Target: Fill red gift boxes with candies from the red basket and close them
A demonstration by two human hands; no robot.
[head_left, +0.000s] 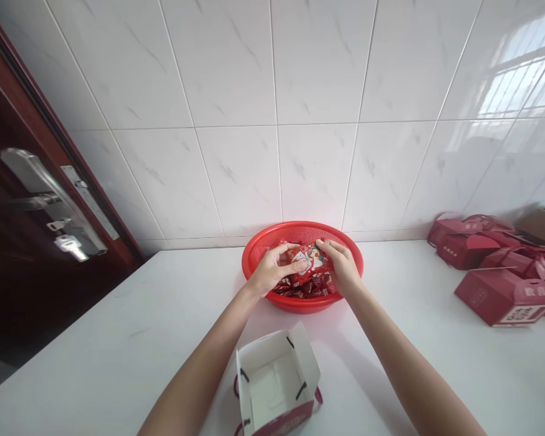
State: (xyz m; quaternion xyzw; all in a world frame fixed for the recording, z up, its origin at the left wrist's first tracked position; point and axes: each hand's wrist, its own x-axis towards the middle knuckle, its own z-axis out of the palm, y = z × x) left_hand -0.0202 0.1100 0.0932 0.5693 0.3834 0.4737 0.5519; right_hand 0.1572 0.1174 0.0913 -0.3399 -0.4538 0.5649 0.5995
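Both my hands are over a red plastic basket (258, 242) by the tiled wall. Between them is a red printed candy packet (309, 259), gripped from both sides. My left hand (275, 267) pinches its left end, thumb on the front. My right hand (340, 263) is closed on its right end. Dark red wrapped candies (302, 287) lie in the basket below. Nearer to me, between my forearms, stands an open gift box (272, 381) with a white inside, dark slots in its flaps and dark red ribbon loops at its sides; nothing shows inside it.
Several red gift boxes (504, 293) are grouped at the right end of the white table (172, 339), with a brown cardboard box (542, 225) behind. White tiles (236, 175) rise at the back. A dark wooden door (22, 242) with keys in its lock stands at left.
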